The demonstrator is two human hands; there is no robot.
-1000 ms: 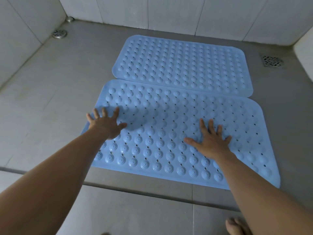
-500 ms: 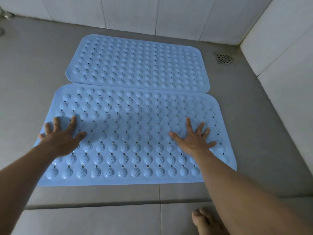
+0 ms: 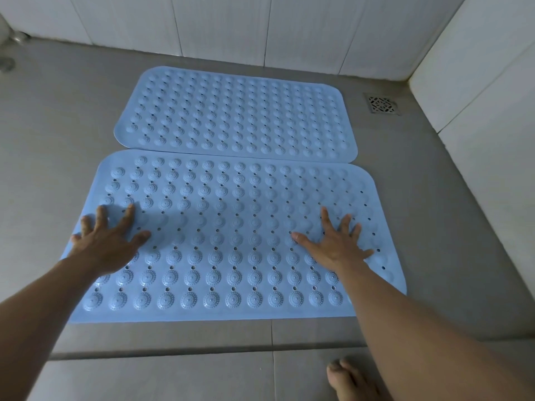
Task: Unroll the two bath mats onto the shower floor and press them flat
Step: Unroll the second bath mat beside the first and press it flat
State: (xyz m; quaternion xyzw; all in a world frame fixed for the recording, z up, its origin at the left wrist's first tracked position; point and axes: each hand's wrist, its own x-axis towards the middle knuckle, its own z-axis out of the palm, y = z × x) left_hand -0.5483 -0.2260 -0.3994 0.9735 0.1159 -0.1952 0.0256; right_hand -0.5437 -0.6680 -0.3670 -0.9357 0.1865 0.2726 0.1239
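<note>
Fingers splayed flat, the right grip (image 3: 335,244) had slid rightward along the near mat (image 3: 231,227) while the left grip (image 3: 107,241) pressed its left end; flattening looked nearly done

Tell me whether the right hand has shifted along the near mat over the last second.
Yes. Judged against the near mat, the right hand has slid rightward, from just right of the mat's middle to near its right end.

Bare floor (image 3: 55,146) lies open left of the left grip (image 3: 107,241). Right of the right grip (image 3: 335,245) a tiled wall (image 3: 480,125) stands near. A drain (image 3: 382,104) sits beyond it, seemingly flush. Ahead, the back wall (image 3: 260,24) stands well off.
</note>
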